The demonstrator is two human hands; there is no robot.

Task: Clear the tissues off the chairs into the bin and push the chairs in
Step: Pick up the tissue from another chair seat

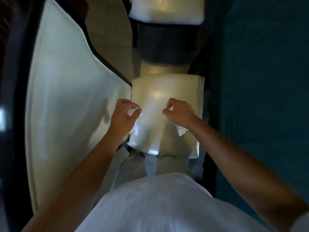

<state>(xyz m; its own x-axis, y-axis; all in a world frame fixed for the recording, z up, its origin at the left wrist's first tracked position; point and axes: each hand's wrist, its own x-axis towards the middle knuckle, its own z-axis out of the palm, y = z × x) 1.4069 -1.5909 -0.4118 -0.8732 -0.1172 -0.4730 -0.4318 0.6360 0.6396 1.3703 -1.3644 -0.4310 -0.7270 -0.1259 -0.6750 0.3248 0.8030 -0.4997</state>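
A cream padded chair seat (164, 91) sits right in front of me, below my hands. My left hand (122, 114) is closed around a crumpled white tissue (131, 111), and more of that tissue hangs out under the palm at the seat's left edge. My right hand (179, 111) is a fist over the seat's right part, with a white tissue (181, 130) sticking out beneath the wrist. A second cream chair seat (167, 10) stands farther ahead at the top. No bin shows in the head view.
A long pale tabletop (66, 91) with a dark edge runs along the left, touching the near chair's left side. A dark teal wall or panel (260, 81) fills the right. Tiled floor (112, 37) shows between table and chairs. My white shirt covers the bottom.
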